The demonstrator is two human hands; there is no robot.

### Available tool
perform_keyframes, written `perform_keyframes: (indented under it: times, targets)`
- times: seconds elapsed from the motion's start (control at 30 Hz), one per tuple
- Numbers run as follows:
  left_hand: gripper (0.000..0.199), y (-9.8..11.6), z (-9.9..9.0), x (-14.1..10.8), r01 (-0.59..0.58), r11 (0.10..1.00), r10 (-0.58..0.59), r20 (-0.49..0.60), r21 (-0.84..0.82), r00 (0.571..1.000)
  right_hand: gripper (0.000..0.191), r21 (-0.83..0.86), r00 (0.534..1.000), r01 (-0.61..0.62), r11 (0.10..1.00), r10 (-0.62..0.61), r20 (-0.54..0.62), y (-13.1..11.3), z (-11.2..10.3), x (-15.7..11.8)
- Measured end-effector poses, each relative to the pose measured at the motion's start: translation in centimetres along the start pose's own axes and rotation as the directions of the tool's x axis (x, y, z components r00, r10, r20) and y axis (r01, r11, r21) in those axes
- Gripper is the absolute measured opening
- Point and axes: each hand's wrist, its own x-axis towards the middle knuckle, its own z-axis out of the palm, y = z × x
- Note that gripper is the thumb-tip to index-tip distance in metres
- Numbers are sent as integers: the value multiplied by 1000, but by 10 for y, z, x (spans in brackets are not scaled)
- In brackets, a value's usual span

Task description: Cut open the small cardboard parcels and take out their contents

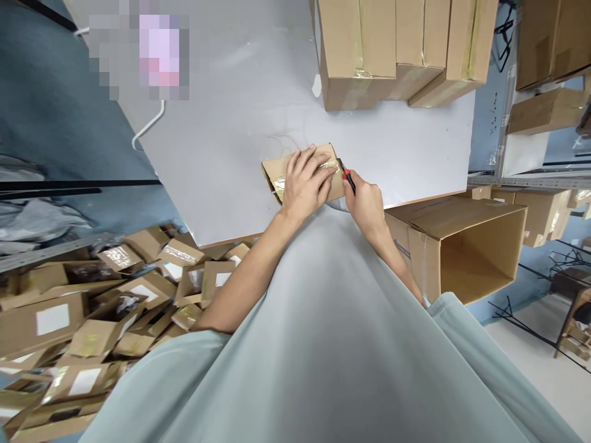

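Observation:
A small cardboard box (276, 168) with shiny clear tape lies near the front edge of the white table. Across its top rests my left hand (305, 181), fingers stretched and slightly apart, pressing on the cardboard. My right hand (365, 204) is closed around a black and red box cutter (350, 181). The cutter's front end is at the box's right side; whether its blade touches the cardboard I cannot tell. Part of the box's top is hidden under my left hand.
Several tall taped cartons (362, 43) stand at the table's back right. An open large carton (480, 221) lies sideways beyond the right edge. Opened small boxes (92, 326) are heaped at lower left. A white wire hook (150, 126) sticks out at the table's left edge.

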Motion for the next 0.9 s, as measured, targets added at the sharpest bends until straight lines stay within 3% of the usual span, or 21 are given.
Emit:
perform_keyframes:
  times: [0.33,0.5,0.73,0.9]
  targets:
    - [37,-5,3,-1,-6,999,6,-7,-48,1000,43,-163,995,-104,981,103,-14,-30,4,7]
    - [38,-3,4,-3,-10,998,10,-2,-65,1000,43,-206,987,-153,966,160,14,-40,0,-6]
    - [39,-6,6,-2,-40,998,39,-27,-41,999,34,-208,982,-190,960,190,-20,-43,6,-8]
    - [42,-9,8,-2,-59,998,58,-47,-10,997,35,-224,963,-252,942,268,43,-36,16,-22]
